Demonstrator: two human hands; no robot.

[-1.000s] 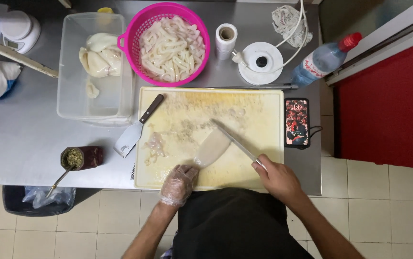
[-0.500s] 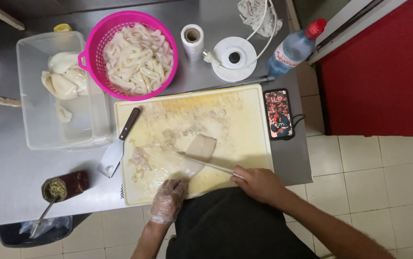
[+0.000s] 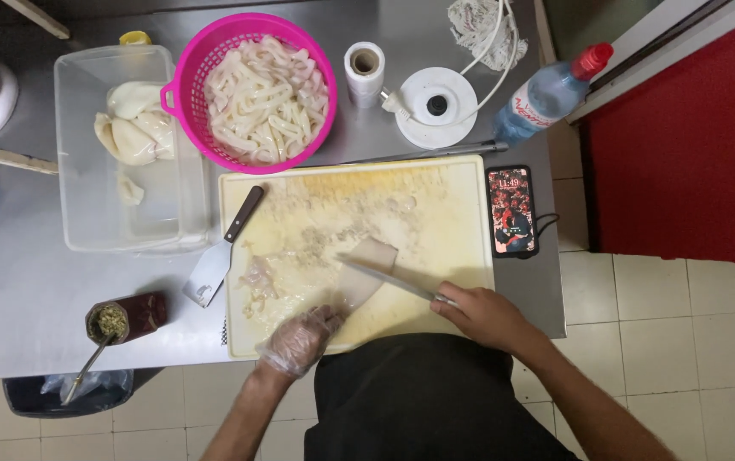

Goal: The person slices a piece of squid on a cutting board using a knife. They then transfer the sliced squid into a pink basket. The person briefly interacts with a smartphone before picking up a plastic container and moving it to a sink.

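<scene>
The squid piece (image 3: 366, 275) slants up and away from the gloved left hand (image 3: 299, 340) pinching its near end; the right hand (image 3: 485, 314), fist closed, lays a knife (image 3: 389, 278) across it on the cutting board (image 3: 444, 213), steel table (image 3: 26, 290), tiled floor.

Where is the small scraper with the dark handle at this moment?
In the head view, the scraper lies at the left edge of the cutting board, handle on the board and blade on the steel table, just below the clear plastic tub.

Left hand (image 3: 299, 340) gloved, fingers pressing down; right hand (image 3: 485, 314) bare, fisted
</scene>
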